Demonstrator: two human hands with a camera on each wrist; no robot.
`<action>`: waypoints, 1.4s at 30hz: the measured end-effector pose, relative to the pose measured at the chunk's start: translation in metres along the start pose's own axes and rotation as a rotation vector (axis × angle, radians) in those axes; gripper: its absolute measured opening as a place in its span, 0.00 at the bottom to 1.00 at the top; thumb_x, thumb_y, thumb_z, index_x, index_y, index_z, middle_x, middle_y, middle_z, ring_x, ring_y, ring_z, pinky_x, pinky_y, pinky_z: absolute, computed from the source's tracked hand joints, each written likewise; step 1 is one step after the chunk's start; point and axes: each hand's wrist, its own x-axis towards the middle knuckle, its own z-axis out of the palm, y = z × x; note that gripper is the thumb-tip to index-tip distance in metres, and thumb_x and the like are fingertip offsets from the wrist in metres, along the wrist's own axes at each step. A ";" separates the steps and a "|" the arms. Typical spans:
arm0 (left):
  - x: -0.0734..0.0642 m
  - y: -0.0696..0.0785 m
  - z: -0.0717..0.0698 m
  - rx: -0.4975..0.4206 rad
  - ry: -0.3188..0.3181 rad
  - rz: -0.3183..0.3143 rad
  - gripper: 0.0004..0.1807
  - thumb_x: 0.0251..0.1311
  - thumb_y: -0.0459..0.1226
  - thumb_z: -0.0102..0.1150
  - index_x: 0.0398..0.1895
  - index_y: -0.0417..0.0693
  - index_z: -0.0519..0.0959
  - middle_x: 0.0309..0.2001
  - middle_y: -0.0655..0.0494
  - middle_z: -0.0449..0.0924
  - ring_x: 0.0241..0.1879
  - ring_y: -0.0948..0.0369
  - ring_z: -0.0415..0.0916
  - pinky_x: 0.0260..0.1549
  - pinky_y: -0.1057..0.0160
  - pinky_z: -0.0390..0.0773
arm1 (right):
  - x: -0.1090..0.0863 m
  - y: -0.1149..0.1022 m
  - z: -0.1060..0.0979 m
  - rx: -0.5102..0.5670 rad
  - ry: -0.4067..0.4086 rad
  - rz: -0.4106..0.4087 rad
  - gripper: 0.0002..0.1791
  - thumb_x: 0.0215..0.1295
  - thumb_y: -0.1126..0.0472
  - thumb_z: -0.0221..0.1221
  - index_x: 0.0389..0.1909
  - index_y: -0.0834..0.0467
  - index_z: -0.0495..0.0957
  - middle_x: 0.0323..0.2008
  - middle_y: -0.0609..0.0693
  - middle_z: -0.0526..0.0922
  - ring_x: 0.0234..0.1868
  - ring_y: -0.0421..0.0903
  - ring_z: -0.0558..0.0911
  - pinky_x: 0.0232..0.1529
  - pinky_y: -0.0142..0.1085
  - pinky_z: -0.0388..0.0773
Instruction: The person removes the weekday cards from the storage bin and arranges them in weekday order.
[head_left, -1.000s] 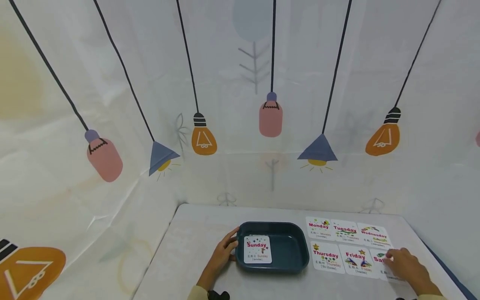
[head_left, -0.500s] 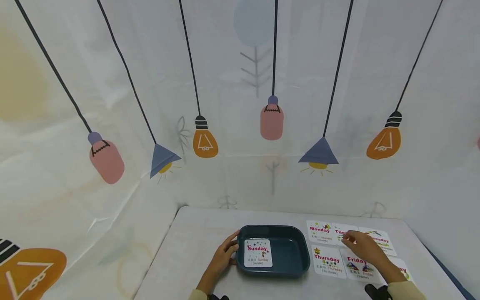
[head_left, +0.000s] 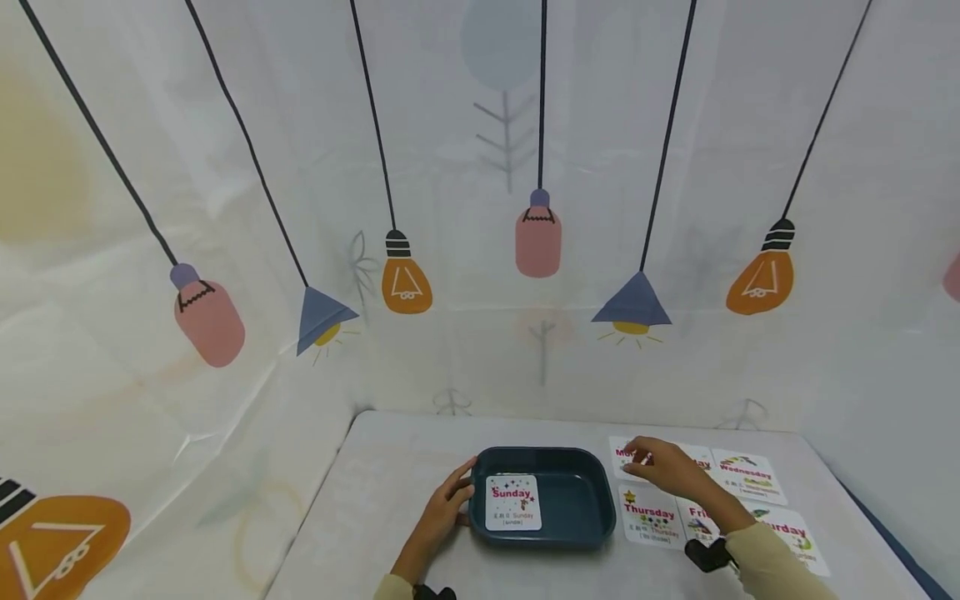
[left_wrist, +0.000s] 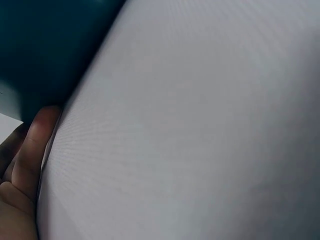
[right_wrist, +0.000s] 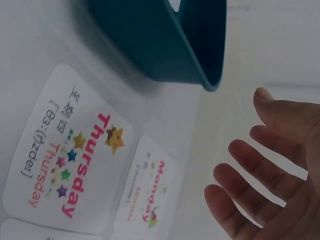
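Observation:
A dark teal tray [head_left: 570, 537] stands on the white table, with the Sunday card [head_left: 513, 503] lying in its left part. My left hand [head_left: 438, 508] rests against the tray's left side; in the left wrist view the thumb [left_wrist: 37, 145] touches the tray's outer wall [left_wrist: 50, 45]. My right hand [head_left: 671, 468] hovers over the upper card row, partly covering the Monday card [head_left: 621, 467]. Its fingers are spread and loosely bent, with nothing between them in the right wrist view. The Thursday card [right_wrist: 70, 155] lies below the Monday card.
Right of the tray lie two rows of weekday cards, including the Wednesday card [head_left: 748, 477] and the Saturday card [head_left: 791, 533]. My right hand and sleeve partly cover the Tuesday and Friday cards. A printed wall sheet [head_left: 465, 358] rises behind the table [head_left: 420, 437].
My right hand has moved left and away from me, from the Saturday card across the Tuesday card to the Monday card. The left hand, tray and Sunday card have stayed put.

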 end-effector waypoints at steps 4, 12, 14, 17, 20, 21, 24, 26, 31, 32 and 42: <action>0.001 0.000 0.000 0.011 0.002 -0.006 0.25 0.65 0.48 0.47 0.66 0.73 0.62 0.67 0.41 0.61 0.57 0.50 0.69 0.32 0.57 0.82 | 0.013 -0.015 0.006 0.005 -0.009 -0.094 0.16 0.57 0.52 0.62 0.44 0.54 0.78 0.36 0.45 0.80 0.38 0.44 0.78 0.36 0.36 0.76; 0.002 0.000 0.001 -0.005 0.002 -0.009 0.25 0.65 0.47 0.48 0.66 0.73 0.62 0.67 0.42 0.61 0.58 0.50 0.68 0.33 0.57 0.82 | 0.038 -0.046 0.024 0.064 -0.143 -0.214 0.22 0.57 0.49 0.61 0.48 0.57 0.76 0.44 0.54 0.81 0.42 0.48 0.81 0.39 0.39 0.79; 0.002 -0.001 0.000 -0.014 -0.001 -0.010 0.25 0.66 0.47 0.48 0.66 0.73 0.62 0.67 0.41 0.61 0.58 0.51 0.69 0.33 0.57 0.82 | 0.044 -0.054 0.029 0.068 -0.180 -0.237 0.22 0.57 0.48 0.62 0.48 0.56 0.76 0.45 0.55 0.81 0.44 0.50 0.81 0.40 0.41 0.79; 0.002 -0.003 -0.001 -0.007 0.001 0.002 0.25 0.66 0.47 0.47 0.66 0.73 0.61 0.66 0.41 0.61 0.56 0.52 0.71 0.32 0.57 0.82 | 0.052 -0.064 0.035 0.048 -0.218 -0.270 0.23 0.57 0.46 0.61 0.49 0.54 0.75 0.46 0.55 0.81 0.46 0.50 0.81 0.43 0.42 0.79; 0.003 -0.005 -0.002 0.004 -0.005 0.032 0.25 0.66 0.47 0.47 0.67 0.72 0.61 0.66 0.39 0.61 0.54 0.52 0.71 0.31 0.57 0.82 | 0.061 -0.073 0.040 0.042 -0.249 -0.304 0.25 0.57 0.46 0.61 0.50 0.56 0.75 0.47 0.56 0.80 0.47 0.52 0.80 0.46 0.44 0.78; 0.003 -0.006 -0.002 0.004 -0.007 0.032 0.25 0.66 0.48 0.47 0.67 0.72 0.61 0.66 0.40 0.62 0.55 0.52 0.71 0.31 0.57 0.82 | 0.063 -0.075 0.043 0.035 -0.261 -0.312 0.25 0.57 0.46 0.61 0.51 0.57 0.75 0.48 0.56 0.80 0.48 0.52 0.80 0.47 0.44 0.78; 0.004 -0.007 -0.003 0.004 -0.019 0.032 0.25 0.66 0.49 0.47 0.67 0.74 0.61 0.66 0.41 0.61 0.56 0.52 0.71 0.32 0.57 0.82 | 0.070 -0.080 0.052 0.009 -0.286 -0.342 0.27 0.57 0.47 0.62 0.53 0.60 0.74 0.48 0.55 0.80 0.48 0.52 0.79 0.47 0.43 0.77; 0.004 -0.007 -0.003 0.002 -0.022 0.030 0.25 0.66 0.49 0.47 0.66 0.75 0.61 0.67 0.42 0.61 0.56 0.51 0.70 0.32 0.57 0.82 | 0.074 -0.082 0.060 -0.022 -0.294 -0.368 0.27 0.56 0.48 0.62 0.53 0.59 0.74 0.48 0.53 0.80 0.47 0.49 0.79 0.47 0.41 0.77; 0.005 -0.006 -0.004 -0.001 -0.011 0.042 0.25 0.66 0.49 0.47 0.67 0.73 0.61 0.67 0.41 0.61 0.55 0.52 0.72 0.32 0.57 0.82 | 0.085 -0.092 0.077 -0.071 -0.320 -0.410 0.27 0.55 0.50 0.64 0.54 0.57 0.74 0.49 0.48 0.79 0.49 0.44 0.77 0.51 0.40 0.76; 0.005 -0.005 -0.004 -0.001 -0.010 0.046 0.25 0.66 0.48 0.47 0.67 0.73 0.61 0.67 0.41 0.61 0.55 0.52 0.72 0.32 0.57 0.82 | 0.086 -0.093 0.080 -0.079 -0.328 -0.409 0.27 0.55 0.50 0.64 0.55 0.57 0.74 0.49 0.48 0.78 0.49 0.44 0.77 0.53 0.41 0.76; 0.006 -0.005 -0.002 -0.015 -0.007 0.015 0.25 0.65 0.47 0.48 0.66 0.72 0.62 0.67 0.42 0.61 0.56 0.51 0.71 0.32 0.56 0.82 | 0.089 -0.104 0.091 -0.145 -0.400 -0.343 0.27 0.54 0.49 0.64 0.55 0.54 0.73 0.50 0.46 0.78 0.52 0.42 0.76 0.55 0.41 0.74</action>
